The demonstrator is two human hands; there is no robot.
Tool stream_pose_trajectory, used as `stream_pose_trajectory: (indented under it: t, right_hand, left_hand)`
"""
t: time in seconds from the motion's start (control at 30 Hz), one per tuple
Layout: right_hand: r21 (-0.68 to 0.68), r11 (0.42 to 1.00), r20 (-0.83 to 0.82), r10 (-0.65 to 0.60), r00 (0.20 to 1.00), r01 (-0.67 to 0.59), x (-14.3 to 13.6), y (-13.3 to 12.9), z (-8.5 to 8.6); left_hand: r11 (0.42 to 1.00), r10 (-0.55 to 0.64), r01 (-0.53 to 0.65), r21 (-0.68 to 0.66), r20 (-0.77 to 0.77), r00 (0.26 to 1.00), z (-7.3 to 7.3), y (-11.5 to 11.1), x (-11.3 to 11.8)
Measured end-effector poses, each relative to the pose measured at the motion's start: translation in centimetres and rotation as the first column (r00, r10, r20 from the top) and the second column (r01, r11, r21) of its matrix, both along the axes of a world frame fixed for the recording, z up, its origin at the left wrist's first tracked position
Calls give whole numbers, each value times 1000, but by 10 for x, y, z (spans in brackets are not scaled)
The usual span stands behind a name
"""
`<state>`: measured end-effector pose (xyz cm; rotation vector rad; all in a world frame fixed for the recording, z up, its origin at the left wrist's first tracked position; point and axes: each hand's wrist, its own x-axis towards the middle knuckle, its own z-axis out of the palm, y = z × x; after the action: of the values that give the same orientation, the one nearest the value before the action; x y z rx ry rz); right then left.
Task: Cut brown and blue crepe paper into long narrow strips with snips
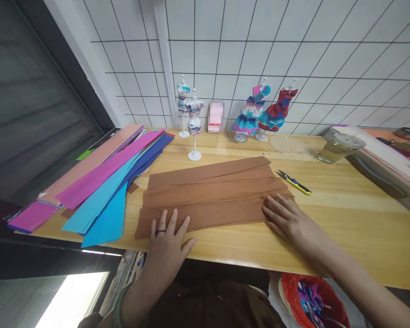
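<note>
Several long strips of brown crepe-like paper or cloth [208, 196] lie overlapping in a fan across the middle of the wooden table [345, 218]. My left hand [167, 241] rests flat on the strips' near left edge, fingers spread, with a dark ring on one finger. At the right end of the strips lies my right hand [289, 221], its fingers stretched out and touching the brown material. Neither hand grips anything. Yellow-handled thread snips [294, 182] lie just beyond my right hand, points toward the upper left.
Pink, turquoise and blue strips [105, 177] are piled at the left. Small white dress forms [194, 120] and dressed mini mannequins [249, 114] stand along the tiled wall. A lidded cup [340, 148] is at the back right. Below the edge sits a red-lined bin [338, 300] of scraps.
</note>
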<state>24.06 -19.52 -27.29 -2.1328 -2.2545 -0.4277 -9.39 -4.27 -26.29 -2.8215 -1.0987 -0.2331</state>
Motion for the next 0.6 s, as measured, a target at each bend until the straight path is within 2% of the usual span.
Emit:
stream_pose_trajectory:
  t: [0.1,0.2,0.37,0.47,0.6]
  right_hand:
    - [-3,996,78,85,993,-85,9,2,4]
    - [11,996,102,86,991,-88,13,6,1]
    - [101,993,-9,56,998,-55,7,11,6]
    - [142,989,-71,40,997,-29,2,7,16]
    - [163,986,-134,62,989,-40,-1,-7,23]
  left_hand:
    - [1000,-8,8,1,26,1000,4,3,-1]
    - [1000,-29,28,9,52,998,12,3,4]
    - [988,-152,153,-1,103,983,22,-6,21]
    - [978,-206,206,11,132,970,19,-6,31]
    - [976,-212,203,79,133,968,10,3,35]
